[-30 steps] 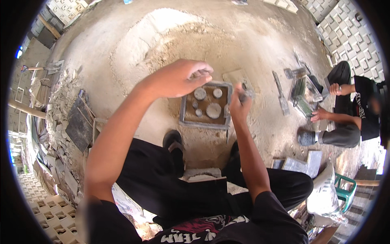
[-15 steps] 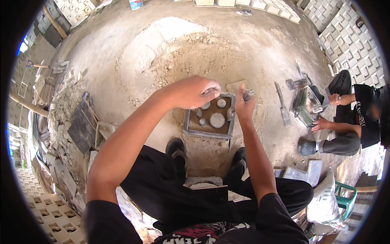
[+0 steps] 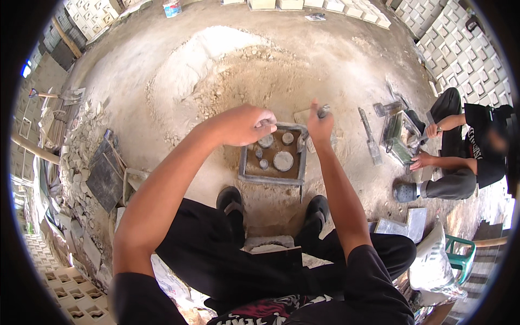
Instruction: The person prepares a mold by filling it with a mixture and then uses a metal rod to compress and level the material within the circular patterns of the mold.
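Observation:
My right hand is closed round the handle of a small trowel, thumb pointing away from me. The trowel's blade is at the right inner edge of a square grey mould frame. Inside the frame, on a brown surface, stand several round grey discs of different sizes, the largest disc near the lower right. Above the frame's far left corner is my left hand, its fingers curled together. Whatever they may pinch is hidden. Part of the frame's far left side lies behind this hand.
A heap of pale powder and sandy rubble lies beyond the frame. At right, a co-worker works with both hands at another metal mould; a long flat tool lies nearby. Broken rubble and a dark sheet are at left.
My right hand and the trowel have moved a little away from me along the frame's right side. My left hand stays nearly in place. The co-worker's hand has shifted toward their mould.

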`<act>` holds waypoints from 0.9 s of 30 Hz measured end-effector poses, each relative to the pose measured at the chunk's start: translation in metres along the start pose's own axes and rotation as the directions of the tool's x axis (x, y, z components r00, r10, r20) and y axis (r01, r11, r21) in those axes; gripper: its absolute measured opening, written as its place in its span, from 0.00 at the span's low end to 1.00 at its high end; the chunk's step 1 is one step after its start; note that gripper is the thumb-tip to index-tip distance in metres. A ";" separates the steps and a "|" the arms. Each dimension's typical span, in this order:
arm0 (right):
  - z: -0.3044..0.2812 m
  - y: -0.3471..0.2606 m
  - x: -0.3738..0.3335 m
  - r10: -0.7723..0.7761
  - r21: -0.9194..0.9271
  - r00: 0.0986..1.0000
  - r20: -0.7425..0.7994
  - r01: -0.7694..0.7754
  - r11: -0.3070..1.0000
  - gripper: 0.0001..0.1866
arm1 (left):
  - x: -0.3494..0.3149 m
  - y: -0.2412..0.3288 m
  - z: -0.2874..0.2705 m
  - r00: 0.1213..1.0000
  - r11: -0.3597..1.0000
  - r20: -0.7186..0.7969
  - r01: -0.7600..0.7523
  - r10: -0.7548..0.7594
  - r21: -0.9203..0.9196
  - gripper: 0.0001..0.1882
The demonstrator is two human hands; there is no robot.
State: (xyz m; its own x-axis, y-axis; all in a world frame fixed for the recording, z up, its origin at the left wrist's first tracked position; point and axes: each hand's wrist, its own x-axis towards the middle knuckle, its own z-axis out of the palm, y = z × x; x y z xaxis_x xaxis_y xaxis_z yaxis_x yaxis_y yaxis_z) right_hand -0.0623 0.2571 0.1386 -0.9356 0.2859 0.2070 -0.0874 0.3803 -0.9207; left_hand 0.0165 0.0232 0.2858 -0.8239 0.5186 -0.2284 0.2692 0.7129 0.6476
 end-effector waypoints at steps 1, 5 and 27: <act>-0.001 -0.004 0.003 -0.031 0.041 0.998 -0.058 0.033 0.999 0.30 | 0.002 -0.005 0.003 0.999 0.999 0.002 -0.036 0.035 0.030 0.19; -0.002 0.005 0.004 -0.103 0.024 0.985 -0.142 0.107 0.994 0.30 | 0.003 0.001 -0.001 0.997 0.997 0.005 -0.072 0.072 0.027 0.20; -0.006 0.009 -0.022 -0.023 0.185 1.000 -0.005 0.023 0.983 0.27 | -0.005 0.003 0.001 0.996 0.997 0.082 -0.046 0.040 0.061 0.25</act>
State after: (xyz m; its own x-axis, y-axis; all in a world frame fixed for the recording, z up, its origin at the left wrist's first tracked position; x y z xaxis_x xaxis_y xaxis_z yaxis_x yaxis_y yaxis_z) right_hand -0.0409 0.2592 0.1278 -0.9317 0.2816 0.2296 -0.1710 0.2179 -0.9609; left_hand 0.0223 0.0228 0.2878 -0.7685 0.5841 -0.2611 0.3365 0.7161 0.6116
